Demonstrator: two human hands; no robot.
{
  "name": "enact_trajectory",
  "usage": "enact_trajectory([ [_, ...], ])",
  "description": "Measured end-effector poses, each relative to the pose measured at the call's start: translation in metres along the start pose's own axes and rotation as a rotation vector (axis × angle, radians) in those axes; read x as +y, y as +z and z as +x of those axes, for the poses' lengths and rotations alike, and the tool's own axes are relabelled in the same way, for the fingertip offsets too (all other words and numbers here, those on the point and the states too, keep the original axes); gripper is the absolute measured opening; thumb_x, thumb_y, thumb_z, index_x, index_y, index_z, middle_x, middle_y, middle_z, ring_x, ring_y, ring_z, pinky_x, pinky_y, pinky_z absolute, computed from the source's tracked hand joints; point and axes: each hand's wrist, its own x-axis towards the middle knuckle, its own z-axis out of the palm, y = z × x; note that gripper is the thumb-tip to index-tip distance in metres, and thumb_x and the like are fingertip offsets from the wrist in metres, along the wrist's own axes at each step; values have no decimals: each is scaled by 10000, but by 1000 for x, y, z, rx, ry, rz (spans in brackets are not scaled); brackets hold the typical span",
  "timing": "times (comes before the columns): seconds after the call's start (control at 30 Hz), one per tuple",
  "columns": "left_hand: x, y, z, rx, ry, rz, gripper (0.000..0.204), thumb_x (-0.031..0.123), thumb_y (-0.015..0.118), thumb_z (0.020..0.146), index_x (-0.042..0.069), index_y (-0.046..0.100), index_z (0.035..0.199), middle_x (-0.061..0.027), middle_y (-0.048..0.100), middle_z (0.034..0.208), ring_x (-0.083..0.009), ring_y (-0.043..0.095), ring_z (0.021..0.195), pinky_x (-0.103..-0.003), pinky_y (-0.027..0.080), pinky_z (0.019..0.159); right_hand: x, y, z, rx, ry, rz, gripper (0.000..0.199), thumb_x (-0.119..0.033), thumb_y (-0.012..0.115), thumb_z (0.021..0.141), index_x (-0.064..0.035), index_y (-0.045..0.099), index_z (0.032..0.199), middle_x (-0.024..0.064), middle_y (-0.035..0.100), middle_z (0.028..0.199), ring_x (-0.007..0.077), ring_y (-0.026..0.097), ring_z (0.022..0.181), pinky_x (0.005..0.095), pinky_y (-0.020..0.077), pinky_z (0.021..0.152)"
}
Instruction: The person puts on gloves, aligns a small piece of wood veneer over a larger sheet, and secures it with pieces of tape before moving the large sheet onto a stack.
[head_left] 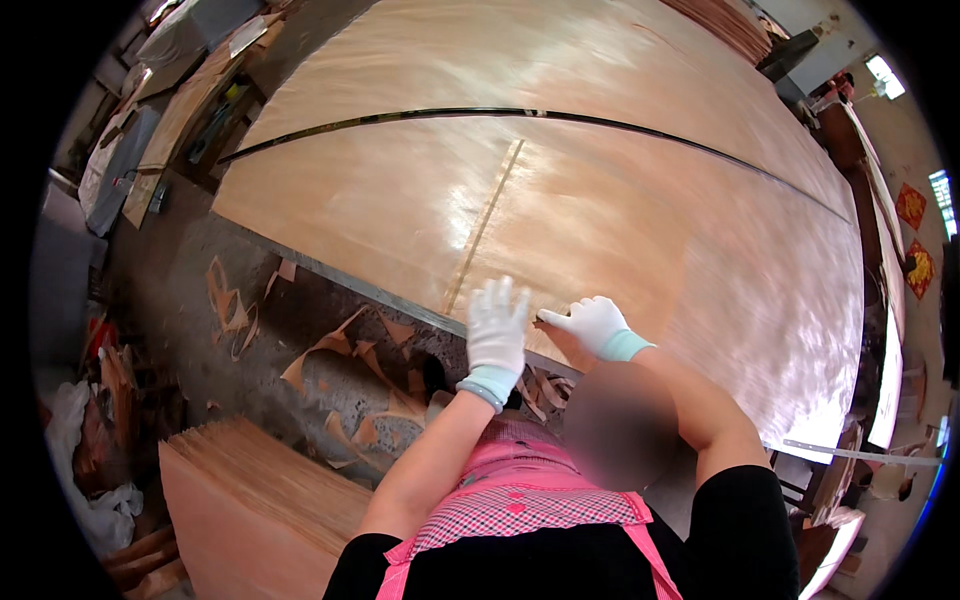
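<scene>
A wide, pale wood veneer sheet (590, 205) lies spread out in front of me. A narrow tape-like strip (485, 225) runs across it toward the near edge. My left hand (496, 325), in a white glove with a mint cuff, is at that edge by the strip's near end. Its fingers are spread and slightly blurred, with nothing in them. Close on its right, my right hand (597, 327), gloved alike, is closed over the edge. A small dark tip (541, 319) shows at its fingers; the rest is hidden. Below that hand, a brown veneer piece (567, 346) hangs at the edge.
A long dark strip (440, 113) crosses the sheets farther off. Veneer offcuts (335, 350) litter the floor at the near left. A tall veneer stack (250, 490) stands at the lower left. Benches with boards (185, 140) line the far left.
</scene>
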Motion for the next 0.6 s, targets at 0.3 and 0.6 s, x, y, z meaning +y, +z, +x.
enact_trajectory([
  [0.3,22,9,4,-194,-40,-279,882,460,757,769,80,392,1478,-113,359,1520,-288,321,1410,-444,302,1104,-18,-10,-57,-173,340,126,462,-260,562,921,-239,466,1372,133,645,771,318,662,660,438,505,567],
  [0.6,23,9,4,-165,-6,-287,883,454,763,763,58,404,1465,-138,382,1496,-304,340,1387,-470,268,1125,-99,63,-242,-292,707,263,805,-204,604,860,-103,208,1554,162,664,861,336,674,654,464,540,585],
])
